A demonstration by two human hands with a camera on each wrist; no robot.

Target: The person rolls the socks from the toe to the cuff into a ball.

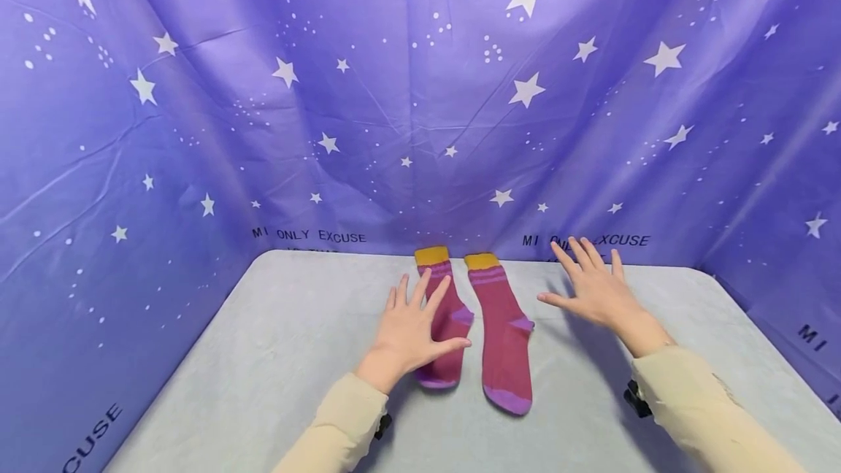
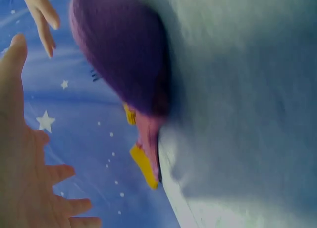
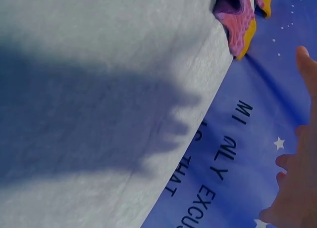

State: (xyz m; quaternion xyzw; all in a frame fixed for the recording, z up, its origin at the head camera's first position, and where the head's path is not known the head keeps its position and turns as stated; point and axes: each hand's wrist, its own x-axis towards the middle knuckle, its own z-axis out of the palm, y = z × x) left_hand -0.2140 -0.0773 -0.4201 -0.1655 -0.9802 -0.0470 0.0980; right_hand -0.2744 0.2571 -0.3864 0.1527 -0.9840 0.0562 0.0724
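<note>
Two maroon socks with mustard cuffs and purple heels and toes lie flat side by side on the table, cuffs toward the back. Over the left sock [image 1: 452,331] hovers my left hand [image 1: 404,334], fingers spread and holding nothing; it hides part of that sock in the head view. The right sock [image 1: 506,334] lies uncovered between my hands. To its right, my right hand [image 1: 601,294] is raised above the table with fingers spread, its shadow falling on the surface. A purple sock toe [image 2: 121,50] looms large in the left wrist view.
The pale grey table [image 1: 315,356] has rounded back corners. A purple-blue curtain [image 1: 407,93] with white stars and black lettering hangs behind it and along both sides. Both sock cuffs reach the table's back edge.
</note>
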